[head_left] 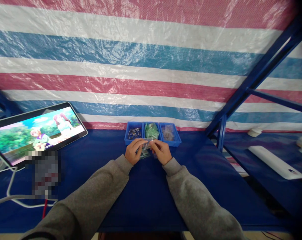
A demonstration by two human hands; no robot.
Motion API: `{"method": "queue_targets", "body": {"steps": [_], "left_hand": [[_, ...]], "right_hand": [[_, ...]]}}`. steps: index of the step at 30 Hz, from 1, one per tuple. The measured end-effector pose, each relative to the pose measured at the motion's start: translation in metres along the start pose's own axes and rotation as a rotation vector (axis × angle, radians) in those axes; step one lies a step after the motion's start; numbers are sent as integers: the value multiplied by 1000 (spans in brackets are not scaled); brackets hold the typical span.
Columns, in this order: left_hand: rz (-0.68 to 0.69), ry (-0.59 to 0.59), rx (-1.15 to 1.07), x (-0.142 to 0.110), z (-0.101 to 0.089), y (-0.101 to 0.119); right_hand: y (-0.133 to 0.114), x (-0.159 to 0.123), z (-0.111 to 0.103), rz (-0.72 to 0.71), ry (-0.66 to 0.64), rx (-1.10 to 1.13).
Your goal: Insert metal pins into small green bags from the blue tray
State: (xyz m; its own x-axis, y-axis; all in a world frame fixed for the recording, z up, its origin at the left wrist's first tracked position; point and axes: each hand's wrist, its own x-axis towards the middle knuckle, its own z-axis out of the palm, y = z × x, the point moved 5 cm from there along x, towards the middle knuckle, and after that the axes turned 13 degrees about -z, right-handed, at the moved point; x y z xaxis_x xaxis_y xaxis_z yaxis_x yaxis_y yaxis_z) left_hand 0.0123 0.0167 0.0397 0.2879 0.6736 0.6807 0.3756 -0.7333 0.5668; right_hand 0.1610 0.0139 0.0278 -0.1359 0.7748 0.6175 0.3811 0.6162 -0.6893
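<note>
My left hand (pixel 135 151) and my right hand (pixel 161 151) meet in front of the bins, fingers pinched together. Between their fingertips is a small clear plastic bag (pixel 147 145), partly hidden by the fingers. Just below it, small clear and greenish packets (pixel 145 154) lie on the blue table; their contents are too small to tell. Right behind my hands, three joined blue bins (pixel 175 144) stand in a row. The left one holds metal screws (pixel 134 133), the middle one green packets or pieces (pixel 151 130), the right one clear plastic bags (pixel 168 133).
A tablet (pixel 77 131) playing a cartoon leans at the left, near white cables (pixel 9 186) and a blurred-out object (pixel 46 173). A blue metal frame (pixel 222 133) rises at the right. Beyond it lie a long white object (pixel 273 161) and a white cap-like piece (pixel 255 132). Striped sheeting (pixel 141 66) hangs behind.
</note>
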Motion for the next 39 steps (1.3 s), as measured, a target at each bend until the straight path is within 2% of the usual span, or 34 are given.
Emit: {"method": "queue_targets", "body": {"steps": [6, 12, 15, 21, 26, 29, 32, 35, 39], "left_hand": [[7, 45, 40, 1, -1, -3], [-22, 63, 32, 3, -3, -4], [-32, 100, 29, 2, -5, -4], [-33, 89, 26, 0, -2, -2], [-35, 121, 47, 0, -3, -1], [2, 120, 76, 1, -3, 0], [49, 69, 97, 2, -1, 0], [60, 72, 88, 3, -1, -3], [2, 91, 61, 2, 0, -8]], "right_hand": [[-3, 0, 1, 0, -30, -2], [-6, 1, -7, -9, 65, -9], [-8, 2, -5, -54, 37, 2], [-7, 1, 0, -109, -22, -43], [1, 0, -1, -23, 21, 27], [11, -1, 3, 83, 36, 180], [16, -2, 8, 164, -6, 325], [14, -1, 8, 174, -20, 334], [8, -1, 0, 123, 74, 237]]}}
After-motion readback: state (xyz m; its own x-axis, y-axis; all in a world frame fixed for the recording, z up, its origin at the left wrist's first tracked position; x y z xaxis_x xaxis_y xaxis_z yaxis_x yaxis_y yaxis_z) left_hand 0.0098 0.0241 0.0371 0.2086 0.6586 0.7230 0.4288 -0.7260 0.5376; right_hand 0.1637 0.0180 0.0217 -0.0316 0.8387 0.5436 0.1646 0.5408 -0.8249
